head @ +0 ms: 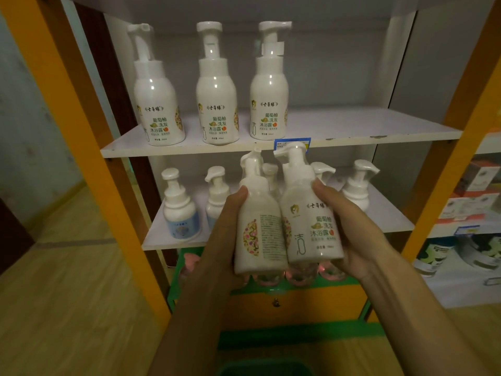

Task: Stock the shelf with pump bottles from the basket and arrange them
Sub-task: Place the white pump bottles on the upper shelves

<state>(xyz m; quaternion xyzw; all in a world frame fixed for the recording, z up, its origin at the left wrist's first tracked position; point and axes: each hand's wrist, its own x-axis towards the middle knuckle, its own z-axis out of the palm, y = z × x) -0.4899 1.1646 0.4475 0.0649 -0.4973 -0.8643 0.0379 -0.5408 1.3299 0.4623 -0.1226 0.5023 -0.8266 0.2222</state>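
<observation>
Two bare forearms enter from 6 o'clock, no sleeves, watch or rings visible; left hand point(225, 226) at 7 o'clock and right hand point(349, 229) at 5 o'clock, nails short.

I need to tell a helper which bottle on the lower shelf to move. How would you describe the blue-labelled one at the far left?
Find the lower white shelf in the orange-framed rack. At its far left stands a short pump bottle. It alone shows a pale blue label.

The held bottles point(287, 226) are hiding the middle lower-shelf pump bottles point(271, 172); the green basket point(264, 369) is running off the near edge; small label print is blurring.
</observation>
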